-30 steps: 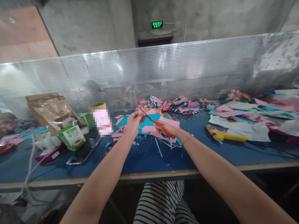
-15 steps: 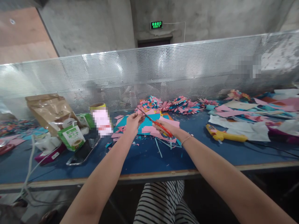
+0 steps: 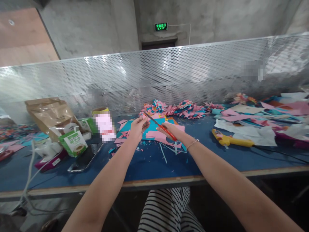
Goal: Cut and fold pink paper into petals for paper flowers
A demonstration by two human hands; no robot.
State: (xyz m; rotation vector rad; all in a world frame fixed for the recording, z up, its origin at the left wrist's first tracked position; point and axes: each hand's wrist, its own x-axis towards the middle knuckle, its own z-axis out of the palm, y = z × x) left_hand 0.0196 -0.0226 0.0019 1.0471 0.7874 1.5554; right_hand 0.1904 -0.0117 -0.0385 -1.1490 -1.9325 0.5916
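My right hand [image 3: 171,130] is closed around the red handles of a pair of scissors [image 3: 161,126], whose dark blades point up and left. Pinched in the fingers of my left hand [image 3: 139,125] is a small piece of pink paper [image 3: 145,116], partly hidden by the fingertips and close beside the blades. Under both hands lie a blue sheet of paper [image 3: 154,126] and loose pink paper pieces [image 3: 158,136]. Thin cut strips [image 3: 163,153] are scattered on the table in front of them.
Pink and blue paper flowers [image 3: 185,109] are heaped behind my hands, before a perforated metal screen [image 3: 159,71]. A yellow glue gun [image 3: 231,140] and paper sheets lie right. At left are a phone [image 3: 84,159], a green carton [image 3: 73,143] and a brown paper bag [image 3: 51,114].
My hands and the scissors stay in nearly the same place; the red handles look slightly closer together. The whole view has shifted a little.
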